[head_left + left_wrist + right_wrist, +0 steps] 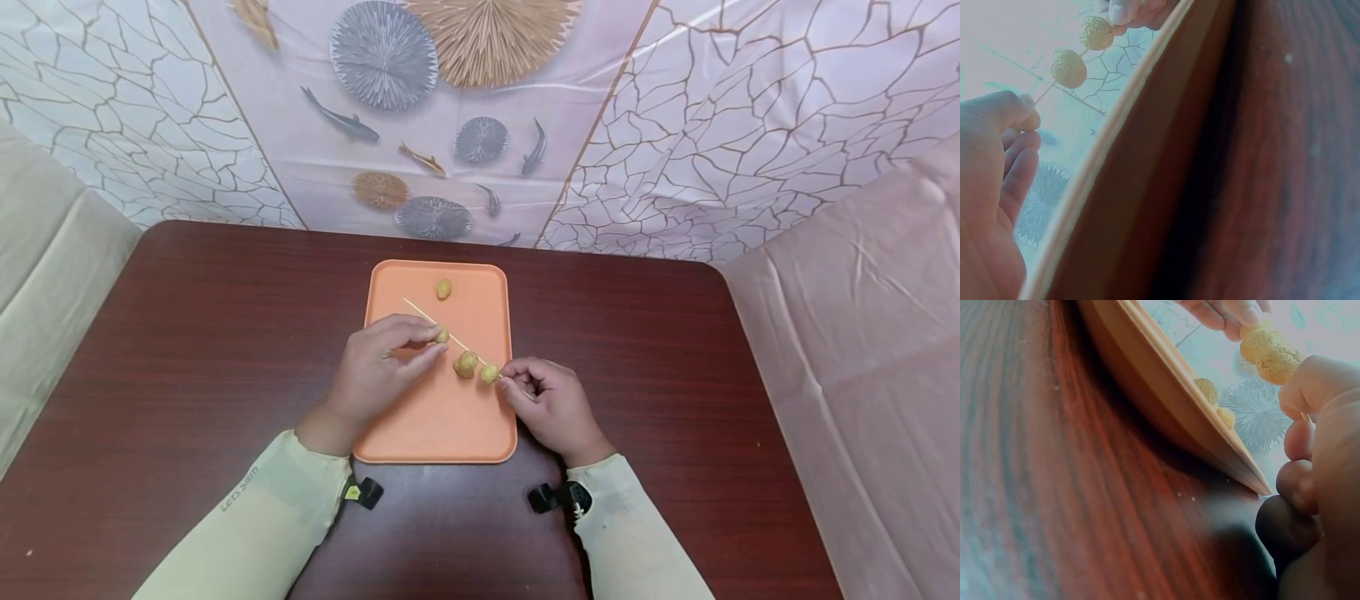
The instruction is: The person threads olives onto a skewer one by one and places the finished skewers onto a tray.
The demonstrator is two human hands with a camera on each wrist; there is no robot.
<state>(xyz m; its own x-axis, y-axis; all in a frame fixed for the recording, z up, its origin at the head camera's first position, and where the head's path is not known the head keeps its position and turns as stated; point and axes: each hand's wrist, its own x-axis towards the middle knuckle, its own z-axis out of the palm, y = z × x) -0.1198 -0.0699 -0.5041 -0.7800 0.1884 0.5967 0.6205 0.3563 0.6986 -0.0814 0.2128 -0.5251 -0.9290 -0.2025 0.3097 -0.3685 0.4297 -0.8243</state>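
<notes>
My left hand [378, 367] pinches a small yellow-green ball [442, 335] between thumb and fingertips, beside a thin stick [420, 311] or on it; which, I cannot tell. The stick slants over the tray [427, 433]. My right hand [551, 404] grips its lower end, fingers curled. In the left wrist view two rough balls sit on the stick, one [1097, 33] by the right fingertips and one [1069, 69] nearer the left hand [991, 181]. In the right wrist view a ball [1279, 359] sits just beyond the right thumb [1322, 381].
Another ball [443, 289] lies near the tray's far edge. Over the tray rim in the right wrist view show two balls, one [1207, 390] above the other [1225, 417]. Under the tray is a dark red-brown table [637, 350], with a patterned cloth [480, 192] behind it.
</notes>
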